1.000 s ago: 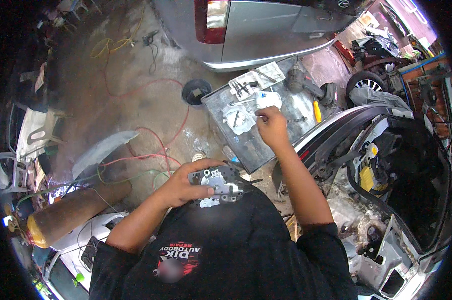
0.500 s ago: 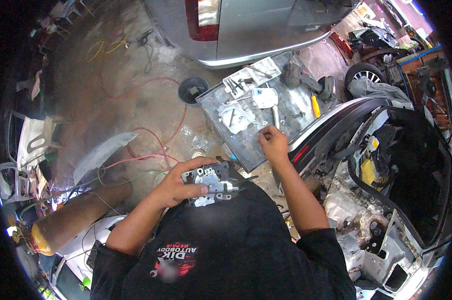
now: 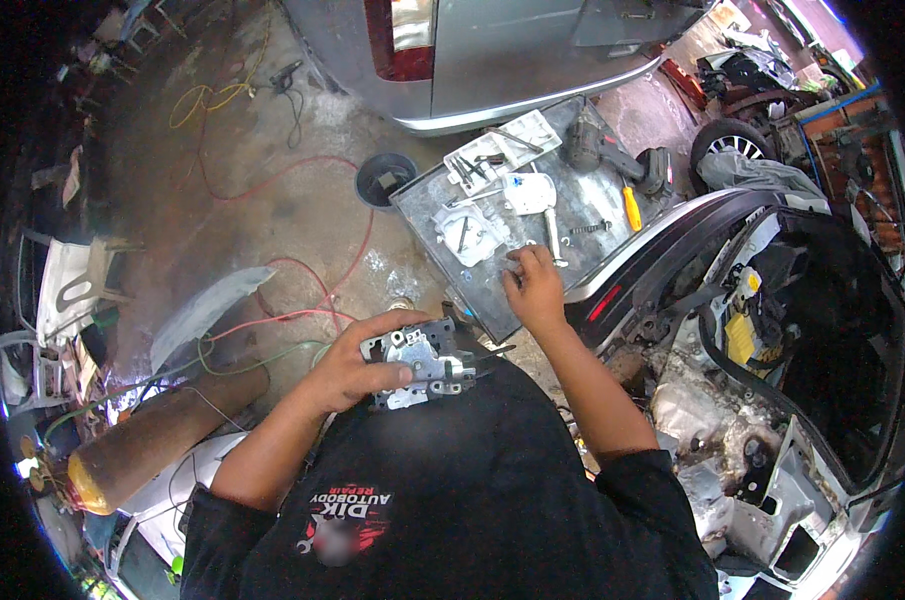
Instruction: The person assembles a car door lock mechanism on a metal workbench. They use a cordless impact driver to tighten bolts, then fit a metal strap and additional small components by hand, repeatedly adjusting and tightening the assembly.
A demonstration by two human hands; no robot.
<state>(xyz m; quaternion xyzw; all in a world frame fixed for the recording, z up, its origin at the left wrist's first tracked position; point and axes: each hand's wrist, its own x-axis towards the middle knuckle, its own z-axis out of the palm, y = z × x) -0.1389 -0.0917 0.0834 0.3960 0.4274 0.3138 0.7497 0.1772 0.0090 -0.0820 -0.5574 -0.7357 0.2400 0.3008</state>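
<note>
My left hand (image 3: 350, 368) grips a metal latch mechanism (image 3: 422, 366) in front of my chest, thumb pressed on its face. A thin dark rod sticks out from its right side. Over the near part of the grey work table (image 3: 434, 212), my right hand (image 3: 536, 292) has its fingers curled together at the tabletop; whatever they pinch is too small to make out. Just beyond them lie a silver wrench-like tool (image 3: 553, 236), a white plastic cover (image 3: 469, 234) and a white rounded piece (image 3: 529, 194). A small spring-like part (image 3: 589, 228) is further right.
A white tray (image 3: 537, 133) of tools, a cordless power tool (image 3: 594, 146) and a yellow-handled screwdriver (image 3: 631, 209) occupy the table's far side. A black bucket (image 3: 385, 180) stands left of it. Hoses cross the floor. Car bodies flank the far side and right; a gas cylinder (image 3: 172, 435) lies left.
My right hand has shifted slightly left and nearer the small parts on the table, fingers curled. My left hand keeps its hold on the latch mechanism, which is turned slightly.
</note>
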